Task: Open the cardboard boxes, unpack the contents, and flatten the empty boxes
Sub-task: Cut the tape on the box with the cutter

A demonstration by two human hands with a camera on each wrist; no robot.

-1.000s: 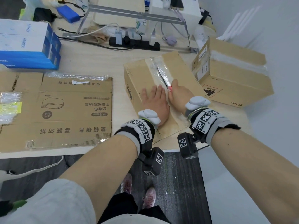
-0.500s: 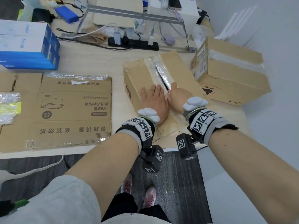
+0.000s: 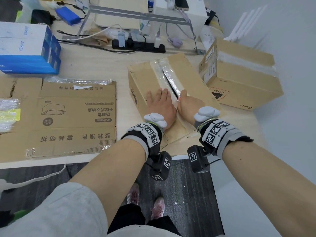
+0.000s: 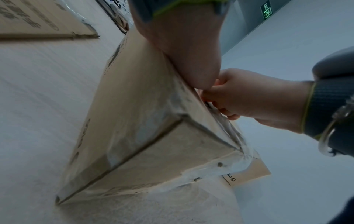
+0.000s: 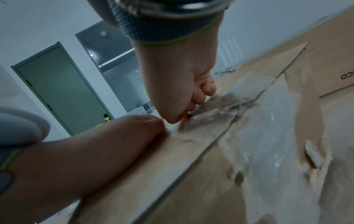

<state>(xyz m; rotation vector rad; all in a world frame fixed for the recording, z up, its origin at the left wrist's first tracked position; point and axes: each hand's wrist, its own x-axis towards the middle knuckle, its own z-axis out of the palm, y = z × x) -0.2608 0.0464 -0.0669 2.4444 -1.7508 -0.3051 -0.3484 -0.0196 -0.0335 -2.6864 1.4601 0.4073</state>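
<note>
Pale wooden desk [image 3: 89,65] by a grey wall, two hands on a taped cardboard box [image 3: 142,77].

The box sits near the desk's near edge, right of a flattened cardboard sheet [image 3: 68,117]. The left hand [image 3: 161,106] lies flat, fingers straight, pressing the box's left top flap. Just right of it, touching, the right hand [image 3: 189,104] is curled into a fist around a small orange-tipped cutter [image 5: 185,117] at the taped centre seam [image 3: 168,79], which gapes open beyond the fist. A second sealed box [image 3: 239,77] stands far right.
</note>
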